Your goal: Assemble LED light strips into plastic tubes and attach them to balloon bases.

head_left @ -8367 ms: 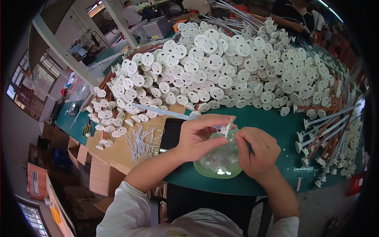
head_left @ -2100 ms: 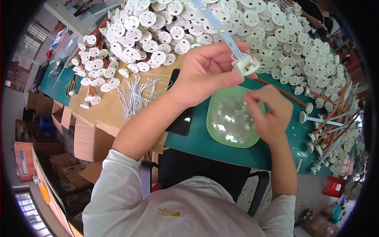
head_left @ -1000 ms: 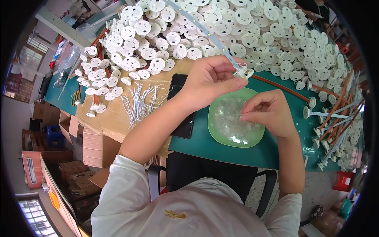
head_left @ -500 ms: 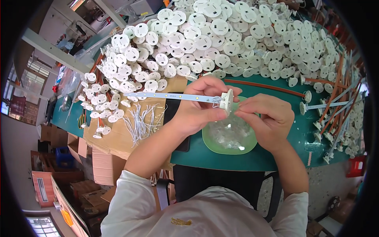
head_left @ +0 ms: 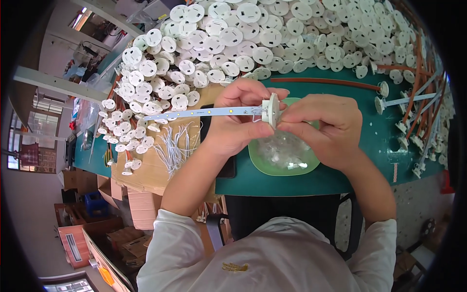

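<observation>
White round plastic cap point(head_left: 274, 111) is now held on edge in the left hand point(head_left: 231, 130), thumb and fingers closed around it; its pale-blue flat LED strip point(head_left: 194, 114), pointed toward eleven o'clock a second ago, has been swung to nine. At three, the bunched fingertips of the right hand point(head_left: 328, 126) have been brought to the cap's face; whether anything is pinched there cannot be told. At six, a green rounded-square plastic bowl point(head_left: 279, 171), partly covered by the right hand, is filled with clear, glaring pieces point(head_left: 281, 150).
</observation>
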The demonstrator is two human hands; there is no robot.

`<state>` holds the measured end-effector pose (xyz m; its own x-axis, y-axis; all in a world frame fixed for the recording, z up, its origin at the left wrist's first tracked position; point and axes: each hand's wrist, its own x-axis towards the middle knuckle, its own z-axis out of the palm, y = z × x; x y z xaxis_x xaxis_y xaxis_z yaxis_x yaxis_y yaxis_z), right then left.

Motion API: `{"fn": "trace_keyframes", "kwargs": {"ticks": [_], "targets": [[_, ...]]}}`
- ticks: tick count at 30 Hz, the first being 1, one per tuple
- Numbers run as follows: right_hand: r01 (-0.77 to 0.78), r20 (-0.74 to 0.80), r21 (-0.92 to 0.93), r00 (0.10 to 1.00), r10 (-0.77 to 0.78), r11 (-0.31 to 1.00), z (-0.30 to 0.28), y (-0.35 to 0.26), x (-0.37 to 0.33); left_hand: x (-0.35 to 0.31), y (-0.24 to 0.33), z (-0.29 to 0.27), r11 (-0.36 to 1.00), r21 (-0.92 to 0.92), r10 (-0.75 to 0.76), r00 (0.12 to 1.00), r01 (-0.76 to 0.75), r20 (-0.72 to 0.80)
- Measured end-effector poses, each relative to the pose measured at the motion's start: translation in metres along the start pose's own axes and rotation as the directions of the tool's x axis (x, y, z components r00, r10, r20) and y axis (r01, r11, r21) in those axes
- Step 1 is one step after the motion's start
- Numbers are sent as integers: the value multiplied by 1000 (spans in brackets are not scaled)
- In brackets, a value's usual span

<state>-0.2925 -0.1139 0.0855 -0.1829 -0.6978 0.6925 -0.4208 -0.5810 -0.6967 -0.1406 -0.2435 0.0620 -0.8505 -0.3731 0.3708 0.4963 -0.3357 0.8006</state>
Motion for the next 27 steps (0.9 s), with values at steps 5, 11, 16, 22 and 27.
{"fn": "trace_keyframes", "kwargs": {"ticks": [5, 11, 16, 22, 27], "targets": [[195, 62, -257, 981, -185, 946, -4, -2, 4, 2, 3, -2, 997, 77, 7, 999, -3, -46], [256, 62, -329, 966, -250, 909, -3, -1, 3, 0, 1, -2, 992, 124, -8, 999, 12, -39], [231, 6, -355, 969, -245, 906, 5, -2, -2, -2, -5, -2, 977, 207, 73, 995, -57, -66], [152, -93, -307, 978, -188, 940, 9, 5, -2, 4, -7, 0, 983, 168, 97, 988, -76, -120], [126, -27, -277, 990, -139, 953, 10, 2, 2, 1, -6, -1, 977, 185, 122, 989, -104, -86]]}}
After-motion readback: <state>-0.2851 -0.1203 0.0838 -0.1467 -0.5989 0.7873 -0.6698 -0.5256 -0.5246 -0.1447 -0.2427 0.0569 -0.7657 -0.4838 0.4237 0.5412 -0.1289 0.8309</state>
